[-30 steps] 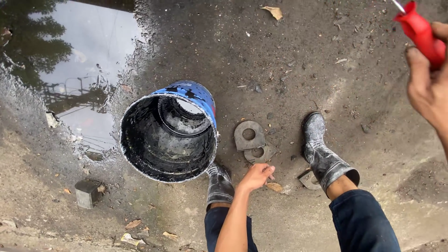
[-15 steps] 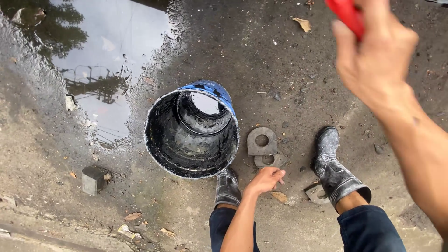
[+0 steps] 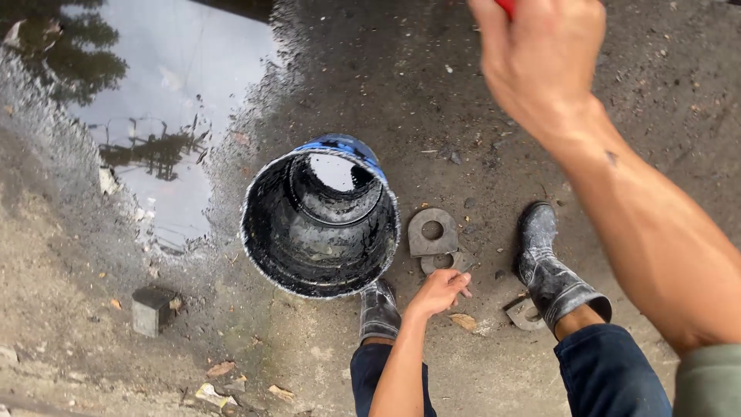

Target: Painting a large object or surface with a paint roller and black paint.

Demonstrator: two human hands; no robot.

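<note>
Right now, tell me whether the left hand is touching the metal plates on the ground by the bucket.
Cannot tell. In the head view the left hand reaches down at the lower metal plate, and its fingers cover any gap. The bucket stands beside them.

The bucket [image 3: 320, 224] is black and tar-smeared inside, with a blue outer wall showing at its far rim. The metal plates [image 3: 432, 234] are dull grey. The rubber boots [image 3: 544, 266] are black with grey smears, the trousers [image 3: 610, 374] dark blue. The handle [image 3: 505, 6] above the right hand [image 3: 540, 58] is red. The ground [image 3: 432, 93] is dark grey and wet.
</note>
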